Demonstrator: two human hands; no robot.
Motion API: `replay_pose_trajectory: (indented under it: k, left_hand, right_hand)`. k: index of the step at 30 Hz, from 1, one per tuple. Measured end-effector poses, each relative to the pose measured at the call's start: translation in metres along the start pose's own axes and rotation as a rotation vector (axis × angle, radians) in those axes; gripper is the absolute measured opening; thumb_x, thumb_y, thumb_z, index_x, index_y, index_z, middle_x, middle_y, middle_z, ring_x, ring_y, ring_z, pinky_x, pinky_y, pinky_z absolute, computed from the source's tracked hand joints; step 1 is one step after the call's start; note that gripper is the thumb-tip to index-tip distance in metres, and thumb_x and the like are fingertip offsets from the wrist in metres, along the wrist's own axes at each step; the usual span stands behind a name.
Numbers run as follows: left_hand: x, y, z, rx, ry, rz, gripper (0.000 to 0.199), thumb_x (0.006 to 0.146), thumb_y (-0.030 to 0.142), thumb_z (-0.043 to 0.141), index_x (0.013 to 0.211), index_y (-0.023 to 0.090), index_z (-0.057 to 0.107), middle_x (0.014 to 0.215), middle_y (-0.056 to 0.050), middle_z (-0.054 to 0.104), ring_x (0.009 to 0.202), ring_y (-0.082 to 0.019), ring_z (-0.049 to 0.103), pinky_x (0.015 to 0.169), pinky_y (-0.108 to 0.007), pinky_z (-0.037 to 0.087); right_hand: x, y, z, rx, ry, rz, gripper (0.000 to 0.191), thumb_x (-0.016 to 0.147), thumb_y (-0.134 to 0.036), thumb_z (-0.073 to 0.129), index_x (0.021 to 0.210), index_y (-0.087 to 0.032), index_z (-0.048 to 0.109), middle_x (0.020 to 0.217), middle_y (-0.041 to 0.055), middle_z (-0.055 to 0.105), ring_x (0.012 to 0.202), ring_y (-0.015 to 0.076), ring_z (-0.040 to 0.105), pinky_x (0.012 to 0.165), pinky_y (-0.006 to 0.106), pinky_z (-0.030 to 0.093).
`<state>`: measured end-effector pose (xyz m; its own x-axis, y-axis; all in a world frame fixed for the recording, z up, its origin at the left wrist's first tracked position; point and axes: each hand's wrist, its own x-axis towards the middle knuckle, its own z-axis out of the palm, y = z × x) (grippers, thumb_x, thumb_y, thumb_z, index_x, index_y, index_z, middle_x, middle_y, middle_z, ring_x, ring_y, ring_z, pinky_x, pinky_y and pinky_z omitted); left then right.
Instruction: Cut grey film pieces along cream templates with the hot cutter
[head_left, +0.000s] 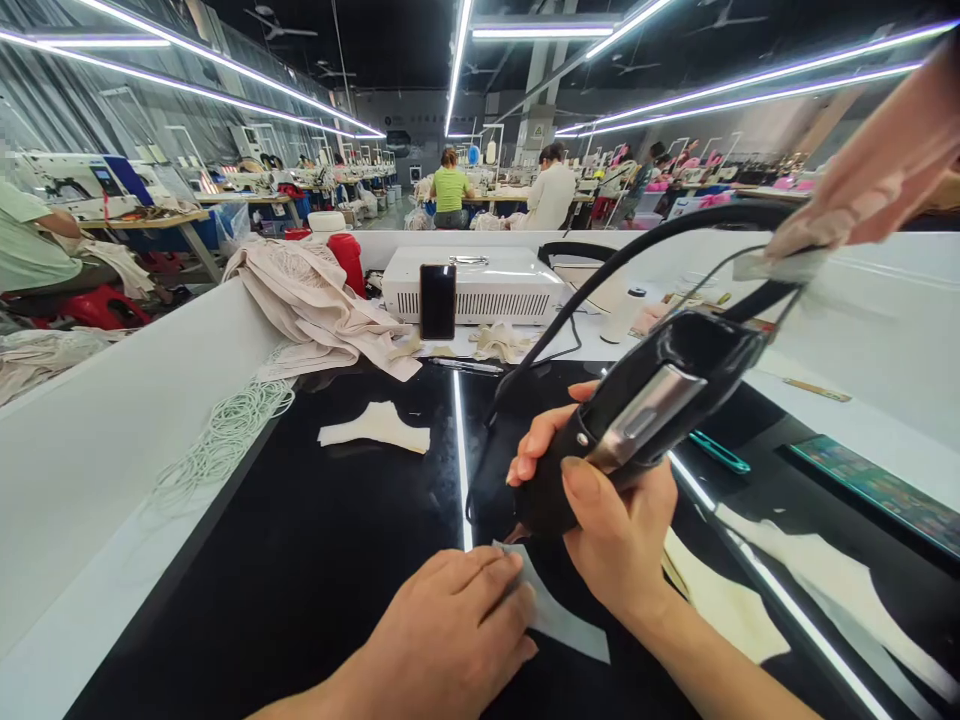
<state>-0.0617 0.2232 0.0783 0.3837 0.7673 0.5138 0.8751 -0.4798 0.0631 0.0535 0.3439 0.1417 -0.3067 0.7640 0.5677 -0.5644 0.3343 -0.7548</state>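
My right hand (619, 540) is wrapped around a black handheld power tool (637, 400) with a silver lever on its side and a thick black cable. The tool's lower end points down at the table; its tip is hidden. Beside it, my left hand (457, 630) presses with curled fingers on a curved grey piece of thin material (566, 620), lying flat on the black tabletop (352, 530). One end of the piece is under the fingertips. To the right of my right hand lie a cream fabric piece (724, 600) and a white fabric piece (817, 570).
A cream cutout (375, 428) lies left. Behind stand a phone (438, 302), a white box (510, 285) and heaped beige fabric (315, 300). Green cord (232, 420) lies left, a teal cutter (718, 452) right. A blurred pinkish shape (885, 160) meets the cable. People sit at sewing tables beyond.
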Motion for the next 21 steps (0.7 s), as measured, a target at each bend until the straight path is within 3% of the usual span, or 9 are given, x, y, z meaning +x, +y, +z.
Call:
replay_pose_trajectory:
  k: [10, 21]
  left_hand:
    - [0.000, 0.017, -0.009, -0.038, -0.104, -0.011, 0.035, 0.113, 0.031, 0.033, 0.126, 0.016, 0.062, 0.131, -0.009, 0.068, 0.117, -0.024, 0.067, 0.090, -0.041, 0.060]
    - [0.001, 0.002, -0.009, 0.013, -0.100, 0.014, 0.039, 0.113, 0.031, 0.030, 0.123, 0.016, 0.064, 0.129, -0.010, 0.070, 0.113, -0.025, 0.069, 0.089, -0.040, 0.062]
  right_hand:
    - [-0.029, -0.058, -0.041, -0.128, 0.033, 0.014, 0.036, 0.092, -0.038, 0.074, 0.122, -0.027, 0.058, 0.085, -0.0013, 0.066, 0.066, 0.0158, 0.063, 0.058, 0.031, 0.056]
    - [-0.038, -0.056, -0.049, -0.155, 0.061, -0.002, 0.036, 0.093, -0.037, 0.073, 0.123, -0.027, 0.058, 0.085, -0.0011, 0.065, 0.066, 0.0159, 0.062, 0.057, 0.032, 0.056]
